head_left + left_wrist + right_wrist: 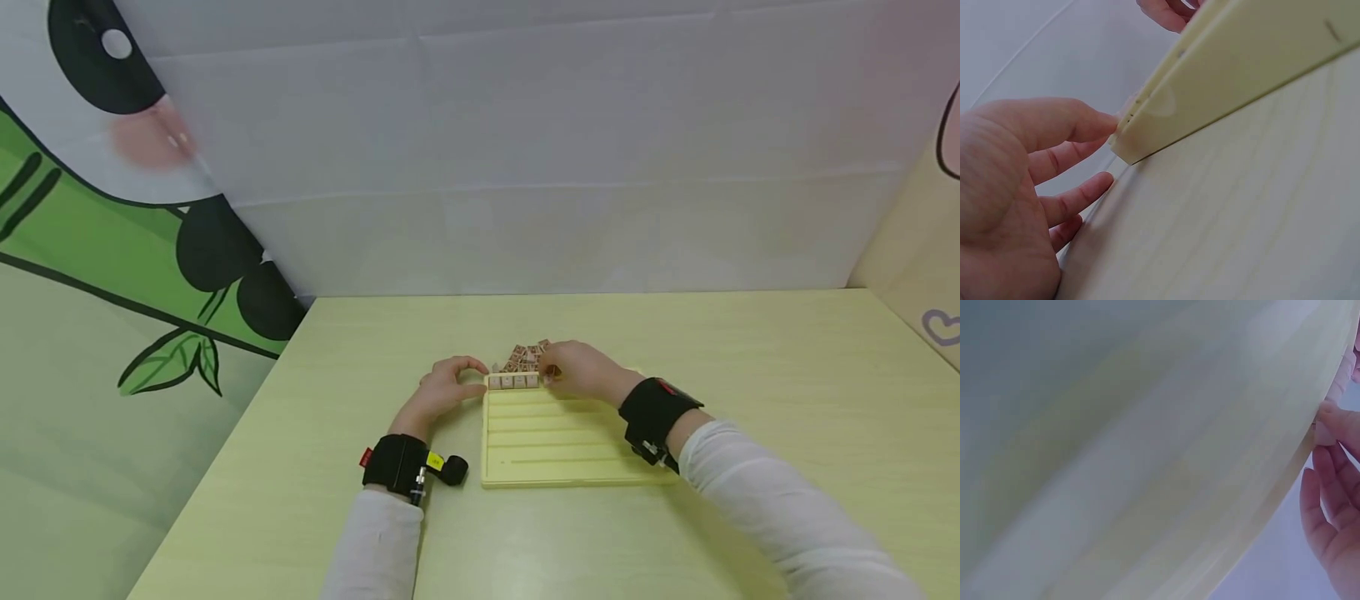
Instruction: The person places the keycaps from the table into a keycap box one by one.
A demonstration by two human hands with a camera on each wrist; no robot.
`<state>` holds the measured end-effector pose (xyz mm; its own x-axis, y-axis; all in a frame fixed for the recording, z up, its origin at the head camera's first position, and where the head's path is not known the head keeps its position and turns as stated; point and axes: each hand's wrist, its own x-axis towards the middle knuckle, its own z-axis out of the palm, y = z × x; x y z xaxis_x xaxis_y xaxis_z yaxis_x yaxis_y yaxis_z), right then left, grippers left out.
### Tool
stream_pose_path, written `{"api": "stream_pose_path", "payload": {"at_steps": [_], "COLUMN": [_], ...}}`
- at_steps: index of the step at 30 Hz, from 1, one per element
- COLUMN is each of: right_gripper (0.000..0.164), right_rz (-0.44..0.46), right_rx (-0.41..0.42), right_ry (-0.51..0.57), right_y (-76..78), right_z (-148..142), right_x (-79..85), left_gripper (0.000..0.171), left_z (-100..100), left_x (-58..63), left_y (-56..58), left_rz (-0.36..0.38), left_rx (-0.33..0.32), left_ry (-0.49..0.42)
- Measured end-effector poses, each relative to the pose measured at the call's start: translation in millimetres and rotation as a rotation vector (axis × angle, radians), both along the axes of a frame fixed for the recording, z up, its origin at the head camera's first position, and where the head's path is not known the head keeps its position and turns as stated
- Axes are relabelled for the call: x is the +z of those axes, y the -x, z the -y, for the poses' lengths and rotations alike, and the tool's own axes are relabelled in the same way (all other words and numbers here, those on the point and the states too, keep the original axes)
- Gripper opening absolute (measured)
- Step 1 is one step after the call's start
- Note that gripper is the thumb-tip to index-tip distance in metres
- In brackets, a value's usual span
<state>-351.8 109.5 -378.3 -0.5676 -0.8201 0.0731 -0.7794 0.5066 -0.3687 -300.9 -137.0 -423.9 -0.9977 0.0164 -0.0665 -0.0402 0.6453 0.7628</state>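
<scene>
A pale yellow tray (555,450) with raised parallel ridges lies on the table. Several small beige letter-like tiles (513,381) stand in a row along its far left edge. My left hand (450,385) holds the tray's far left corner; in the left wrist view, the thumb of that left hand (1029,162) lies against the corner. At the far end of the row, my right hand (581,371) pinches a small tile (1324,434) between thumb and forefinger, right at the tray's edge. Part of the row is hidden by this hand.
A loose heap of small tiles (525,357) lies just behind the tray, partly covered by the right hand. The light wooden table (360,333) ends at a pale wall (562,233), with a printed cartoon cloth (187,242) on the left.
</scene>
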Motion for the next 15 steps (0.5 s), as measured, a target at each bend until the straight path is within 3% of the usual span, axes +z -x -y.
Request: {"api": "stream_pose_path", "payload": {"at_steps": [8,15], "right_gripper": [0.011,0.011], "right_rz": [-0.030,0.013], "right_rx": [0.011,0.022], "right_ry": [-0.010,0.002], "right_y": [2.1,1.5], "right_z": [1.3,1.5], "right_x": [-4.0,-4.3], "left_gripper": [0.022,0.022], "left_z": [0.8,1.4], "left_x": [-0.9,-1.3], "left_y": [-0.1,-1.5], "left_rz": [-0.001,-0.007], "left_rx": [-0.012,-0.013], "left_ry": [0.013,0.011]}}
